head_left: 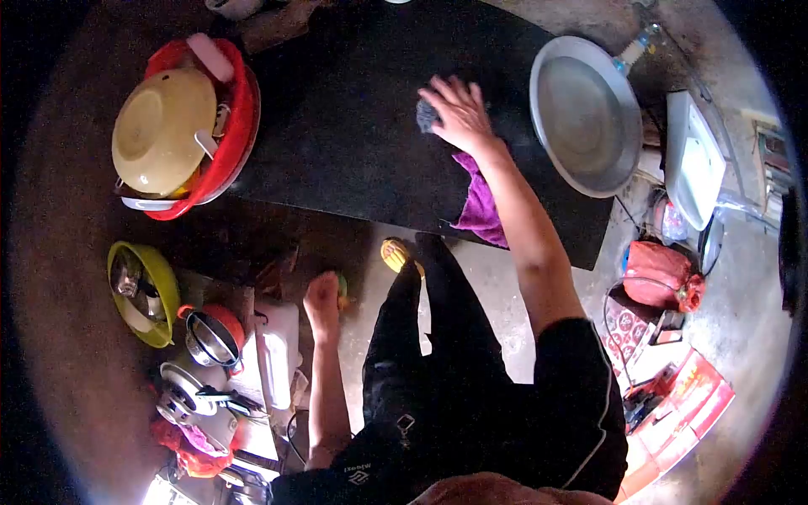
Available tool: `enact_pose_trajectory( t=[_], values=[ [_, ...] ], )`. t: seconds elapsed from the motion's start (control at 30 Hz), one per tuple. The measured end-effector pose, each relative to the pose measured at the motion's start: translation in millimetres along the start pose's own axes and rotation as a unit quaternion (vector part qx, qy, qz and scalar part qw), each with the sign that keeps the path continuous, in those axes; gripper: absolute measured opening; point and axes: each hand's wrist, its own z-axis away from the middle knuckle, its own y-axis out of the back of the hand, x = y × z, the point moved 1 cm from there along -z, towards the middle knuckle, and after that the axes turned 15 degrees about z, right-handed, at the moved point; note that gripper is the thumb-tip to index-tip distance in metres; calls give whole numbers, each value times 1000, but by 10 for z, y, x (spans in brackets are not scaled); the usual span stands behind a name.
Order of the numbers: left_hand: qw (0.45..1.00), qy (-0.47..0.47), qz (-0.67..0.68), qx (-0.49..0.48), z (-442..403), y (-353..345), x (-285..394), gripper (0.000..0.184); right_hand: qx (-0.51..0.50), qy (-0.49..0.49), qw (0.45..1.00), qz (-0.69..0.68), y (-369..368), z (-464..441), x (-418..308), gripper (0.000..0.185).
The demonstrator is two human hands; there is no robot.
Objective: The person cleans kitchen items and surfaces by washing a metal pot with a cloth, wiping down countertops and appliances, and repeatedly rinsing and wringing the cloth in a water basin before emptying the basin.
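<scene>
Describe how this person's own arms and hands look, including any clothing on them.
Both the left hand and right hand are gloveless, and both forearms are bare. A short black sleeve covers the right upper arm, with a thin white line along the garment's side.

Landmark: black flat tabletop [337,143]. Right hand [459,116] on it, holding a dark-grey rough-textured scrubber [426,116] down, fingers spread. Crumpled purple cloth [480,206] at tabletop's near edge, partly under the right forearm. Left hand [321,303] off the tabletop, in front of its near edge; fingers look curled, can't tell if it holds anything. Tabletop right end: round grey metal basin [624,126]. Left end: round red plastic basin [246,118], upside-down beige bowl [160,126] on top. Yellow-green plastic basin [164,282] below tabletop's left end. Red plastic bag [656,273] beyond its near right corner.
</scene>
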Motion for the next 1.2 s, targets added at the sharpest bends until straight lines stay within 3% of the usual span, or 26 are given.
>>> enact_pose_trajectory(
  t=[0.03, 0.1, 0.13, 0.17, 0.2, 0.23, 0.3, 0.33, 0.37, 0.43, 0.5, 0.53, 0.63, 0.73, 0.77, 0.8, 0.87, 0.97, 1.0, 1.1, 1.13, 1.17, 1.2],
  values=[
    [1000, -19, 12, -17, 125, 156, -197, 15, -89, 14, 996, -10, -288, -65, -19, 45],
    [996, 90, -16, 26, 420, 235, 9, 15, -318, -36, 946, -55, -271, -270, -44, 45],
    [992, 84, 87, 38, 548, 268, -21, 15, -170, -59, 979, -92, -734, -117, -22, 41],
    [992, 86, 64, 62, 576, 310, -58, 16, -62, -64, 989, -119, -371, -67, -51, 35],
    [991, 89, 41, 86, 607, 355, -96, 17, -47, -96, 986, -130, -4, -6, -7, 34],
    [987, 90, 103, 83, 574, 546, -365, 19, -33, -124, 981, -144, 323, 51, 69, 33],
    [992, 64, 15, 106, 583, 567, -402, 15, -28, -199, 965, -169, 860, 279, 542, 35],
    [977, 147, 79, 130, 678, 236, 145, 10, -15, -275, 926, -257, 900, 437, 850, 39],
    [976, 128, 112, 134, 678, 149, 172, 10, 1, -348, 874, -340, 923, 617, 1218, 42],
    [970, 87, 181, 139, 665, -77, 209, 10, -30, -373, 917, -134, 128, 1108, 2285, 51],
    [972, 81, 169, 144, 683, -337, 286, 11, -129, -479, 868, 14, -503, 1487, 2679, 68],
    [973, 78, 162, 148, 692, -463, 340, 12, -187, -486, 853, -25, -420, 1526, 2628, 81],
    [978, 68, 117, 160, 713, -763, 489, 12, -125, -181, 975, 39, -707, 1745, 2473, 58],
    [982, 51, 47, 177, 768, -1002, 665, 13, -160, -222, 953, 128, -194, 1579, 2449, 44],
    [981, 45, 20, 186, 806, -1041, 727, 14, -144, -299, 930, 160, -378, 1628, 2446, 40],
    [983, 38, 45, 175, 826, -1016, 667, 15, -122, -305, 943, 64, -882, 1710, 2501, 39],
    [985, 22, 86, 148, 809, -776, 384, 16, -202, -163, 966, 3, -649, 1574, 2439, 36],
    [976, 10, 100, 195, 905, -665, 267, 17, -124, -342, 922, -136, -508, 1514, 2728, 34],
    [963, -7, 135, 234, 973, -741, 315, 14, -207, -415, 841, -279, -485, 1429, 2860, 35],
    [934, 74, 252, 242, 1101, -468, 166, 12, -236, -396, 614, -641, 108, 1439, 3019, 29],
    [899, 76, 328, 279, 1110, -385, 82, 13, -233, -319, 599, -696, 402, 1408, 3097, 31],
    [893, 95, 325, 296, 1072, -224, -112, 13, -222, -362, 652, -628, 536, 1363, 3175, 34],
    [887, 114, 321, 312, 1012, -43, -346, 14, -194, -297, 682, -639, 781, 1307, 3270, 36]
  ],
)
